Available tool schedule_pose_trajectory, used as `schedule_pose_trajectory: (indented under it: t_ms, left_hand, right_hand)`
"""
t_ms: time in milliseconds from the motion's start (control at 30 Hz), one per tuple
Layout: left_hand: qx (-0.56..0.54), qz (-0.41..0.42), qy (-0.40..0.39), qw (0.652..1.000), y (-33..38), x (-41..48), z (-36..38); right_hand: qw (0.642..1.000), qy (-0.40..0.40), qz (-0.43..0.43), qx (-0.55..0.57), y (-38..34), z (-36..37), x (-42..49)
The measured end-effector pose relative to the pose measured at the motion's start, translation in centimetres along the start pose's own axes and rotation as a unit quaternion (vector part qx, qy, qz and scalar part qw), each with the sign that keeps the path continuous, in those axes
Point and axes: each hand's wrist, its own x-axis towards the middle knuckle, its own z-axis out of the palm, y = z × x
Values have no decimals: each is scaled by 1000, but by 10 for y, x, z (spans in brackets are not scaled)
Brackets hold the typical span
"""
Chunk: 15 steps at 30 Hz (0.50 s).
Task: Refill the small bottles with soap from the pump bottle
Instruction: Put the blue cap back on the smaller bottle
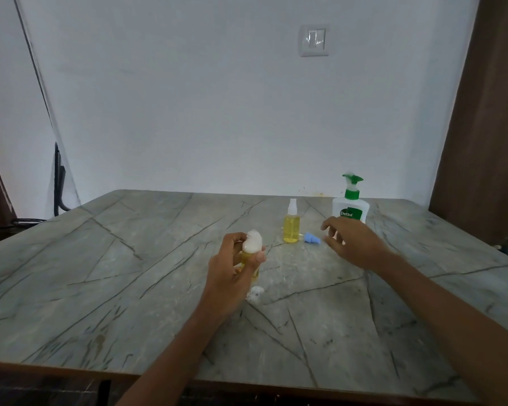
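Head view: we see left hand point(232, 268) gripping an upright bottle point(251, 244); right hand point(355, 244), spread and empty, lies nearer the cap point(311, 238), just to its left.

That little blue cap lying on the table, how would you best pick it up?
I'd pinch the blue cap across its body with thumb and forefinger, coming from above and the right: it lies on its side, the spray bottle stands close on its left, and the right hand hovers open there.
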Motion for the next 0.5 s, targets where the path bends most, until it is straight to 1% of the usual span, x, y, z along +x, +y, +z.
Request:
schedule_pose_trajectory:
  t_ms: [100,200,367,500]
  left_hand:
    - [2,-10,0,1000,-5,1,-1]
    - [6,-12,-1,1000,-10,3,-1]
    - [-6,-3,-6,1000,-12,4,-1]
    - [-11,-1,-5,1000,-12,4,-1]
  right_hand:
    - [998,-58,6,-7,-10,17,14]
    - [993,-106,32,-38,-16,29,29]
    - [988,-134,52,-50,-17,40,43]
    - [989,-111,59,-80,-15,46,45]
